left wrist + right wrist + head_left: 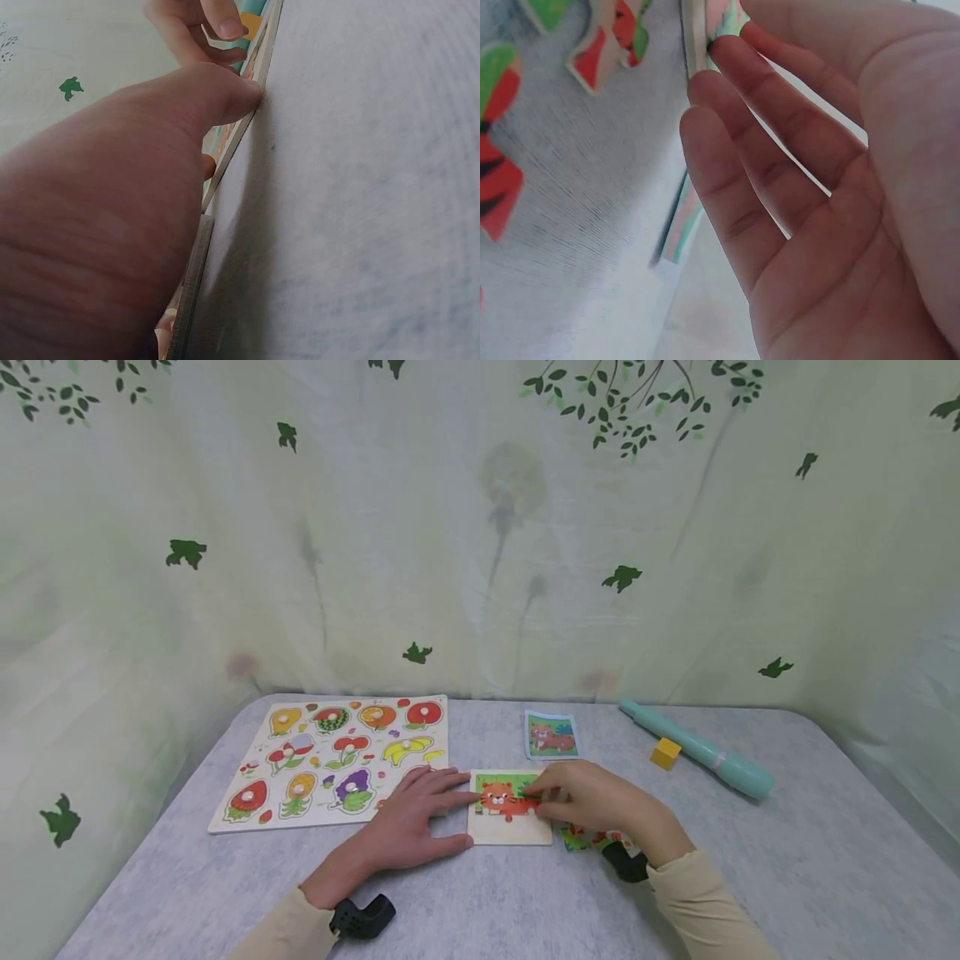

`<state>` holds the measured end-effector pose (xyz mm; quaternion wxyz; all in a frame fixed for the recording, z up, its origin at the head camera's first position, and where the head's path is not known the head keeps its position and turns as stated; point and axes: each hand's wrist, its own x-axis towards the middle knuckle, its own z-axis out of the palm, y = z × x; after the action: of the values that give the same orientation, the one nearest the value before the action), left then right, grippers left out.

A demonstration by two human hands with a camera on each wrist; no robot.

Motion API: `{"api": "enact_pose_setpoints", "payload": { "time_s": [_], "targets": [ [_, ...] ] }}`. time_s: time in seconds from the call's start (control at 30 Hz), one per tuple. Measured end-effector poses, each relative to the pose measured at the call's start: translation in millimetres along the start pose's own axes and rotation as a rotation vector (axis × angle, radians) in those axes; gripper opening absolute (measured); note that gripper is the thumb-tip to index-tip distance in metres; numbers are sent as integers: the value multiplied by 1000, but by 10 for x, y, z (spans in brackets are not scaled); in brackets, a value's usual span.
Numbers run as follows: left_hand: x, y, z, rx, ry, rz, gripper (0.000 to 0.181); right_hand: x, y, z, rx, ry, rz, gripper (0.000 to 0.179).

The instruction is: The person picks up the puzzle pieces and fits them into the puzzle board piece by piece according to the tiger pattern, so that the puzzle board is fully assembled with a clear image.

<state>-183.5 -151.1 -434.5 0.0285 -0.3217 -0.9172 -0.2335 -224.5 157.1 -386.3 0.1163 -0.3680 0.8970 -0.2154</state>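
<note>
A small square puzzle board (510, 837) with an orange tiger on green lies in front of me. My left hand (408, 817) rests at its left side, fingers stretched, the thumb by the lower left corner and the index fingertip by the tiger's face. My right hand (588, 797) is over the board's right part, its index finger and thumb reaching onto the picture with a gap between them. In the right wrist view its other fingers (712, 142) extend beside the board's edge. Loose puzzle pieces (576, 838) in green and red lie under the right wrist, partly hidden.
A large fruit peg puzzle (315, 760) lies at the left, partly behind the left hand. Behind the tiger board is a bear picture card (551, 737). A yellow cube (665, 753) sits beside a teal tube-shaped object (697, 752) at the right. A printed curtain (450, 527) hangs behind the table.
</note>
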Motion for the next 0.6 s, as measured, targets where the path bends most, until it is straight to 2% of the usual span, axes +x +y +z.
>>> {"api": "enact_pose_setpoints", "payload": {
  "time_s": [0.33,0.6],
  "targets": [
    [2,-12,19,9,11,13,57,-51,-50,-96,37,-9,36,31],
    [9,-5,17,-6,1,-9,58,-93,-67,-152,50,-15,82,32]
  ]
}}
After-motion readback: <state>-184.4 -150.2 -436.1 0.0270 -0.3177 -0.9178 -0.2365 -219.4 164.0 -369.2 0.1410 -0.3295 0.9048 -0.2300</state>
